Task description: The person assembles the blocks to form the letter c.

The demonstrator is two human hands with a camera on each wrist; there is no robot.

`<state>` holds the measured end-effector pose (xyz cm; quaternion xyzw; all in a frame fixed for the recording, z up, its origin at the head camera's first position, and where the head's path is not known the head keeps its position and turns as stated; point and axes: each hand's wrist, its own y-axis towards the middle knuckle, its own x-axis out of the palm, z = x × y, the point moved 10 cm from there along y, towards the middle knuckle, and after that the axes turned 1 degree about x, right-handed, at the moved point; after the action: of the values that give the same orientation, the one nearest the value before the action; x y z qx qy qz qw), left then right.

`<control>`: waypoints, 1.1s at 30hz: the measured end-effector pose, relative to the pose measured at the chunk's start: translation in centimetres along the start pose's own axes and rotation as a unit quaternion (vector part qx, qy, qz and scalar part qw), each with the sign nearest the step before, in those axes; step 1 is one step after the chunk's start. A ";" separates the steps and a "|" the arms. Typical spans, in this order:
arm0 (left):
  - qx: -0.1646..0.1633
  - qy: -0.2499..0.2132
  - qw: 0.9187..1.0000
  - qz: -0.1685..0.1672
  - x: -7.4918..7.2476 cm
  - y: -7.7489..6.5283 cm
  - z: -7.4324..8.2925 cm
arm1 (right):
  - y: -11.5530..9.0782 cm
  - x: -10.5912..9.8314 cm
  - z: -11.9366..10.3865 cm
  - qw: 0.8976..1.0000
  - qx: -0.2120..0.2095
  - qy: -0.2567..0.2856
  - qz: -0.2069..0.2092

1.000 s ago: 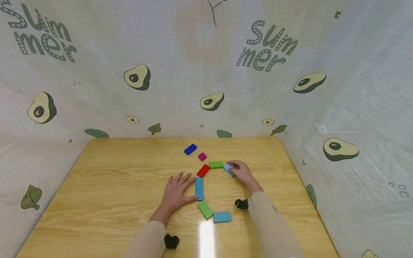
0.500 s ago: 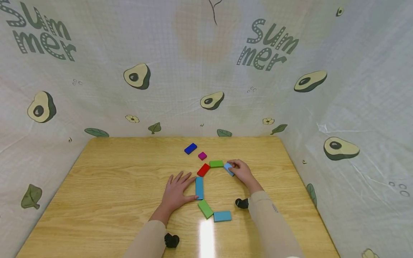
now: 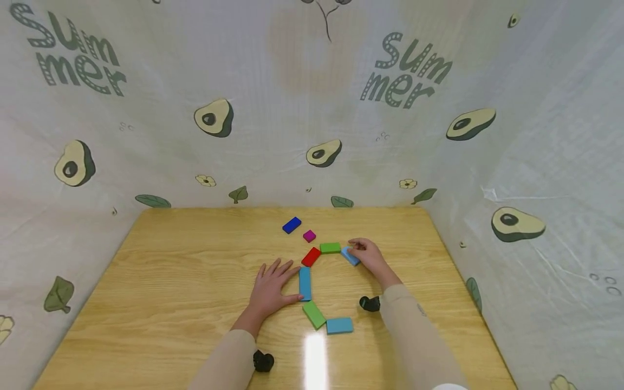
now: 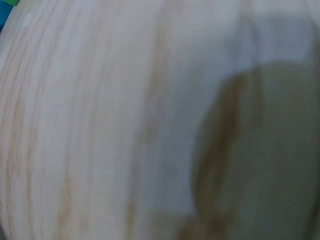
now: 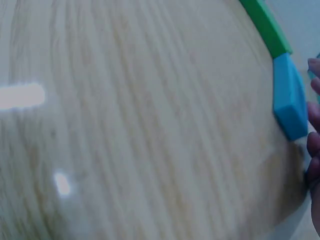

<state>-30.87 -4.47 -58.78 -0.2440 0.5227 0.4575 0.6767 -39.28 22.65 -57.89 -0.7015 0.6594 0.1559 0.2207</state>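
My left hand (image 3: 270, 288) lies with fingers spread on the table, index fingertip and thumb at the left side of an upright-running blue block (image 3: 304, 284). My right hand (image 3: 371, 257) is at the light blue block (image 3: 350, 255), its fingers loosely bent along the far right edge. In the right wrist view, fingers (image 5: 314, 115) show beside that blue block (image 5: 289, 100), with a narrow gap between. A green block (image 3: 330, 248) and a red block (image 3: 311, 257) continue the curved row, as do a lower green block (image 3: 314, 314) and a blue block (image 3: 339, 325).
Behind the row lie a dark blue block (image 3: 292, 225) and a small magenta block (image 3: 309, 236). The wooden table (image 3: 195, 249) meets a printed cloth (image 3: 273, 162) at its back and sides. Glare (image 3: 315, 360) shows near the front.
The fingers of my right hand have lifted slightly off the light blue block, uncovering more of it. My left hand and the blocks keep their places; the head view has shifted a little.
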 end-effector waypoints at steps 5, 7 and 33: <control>-0.007 0.004 1.000 -0.006 0.2 -0.2 -0.4 | 1.1 1.1 -1.6 1.000 -0.017 -0.009 -0.011; -0.007 0.006 1.000 -0.006 0.2 -0.2 -0.3 | 1.6 1.8 -2.5 0.999 -0.029 -0.021 -0.017; -0.006 0.016 1.000 -0.006 0.3 -0.3 0.0 | 7.0 10.0 -10.2 0.988 -0.077 -0.098 -0.095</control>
<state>-30.60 -4.51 -59.12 -0.2590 0.5291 0.4524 0.6695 -46.20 8.63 -55.03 -0.7577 0.5507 0.2524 0.2428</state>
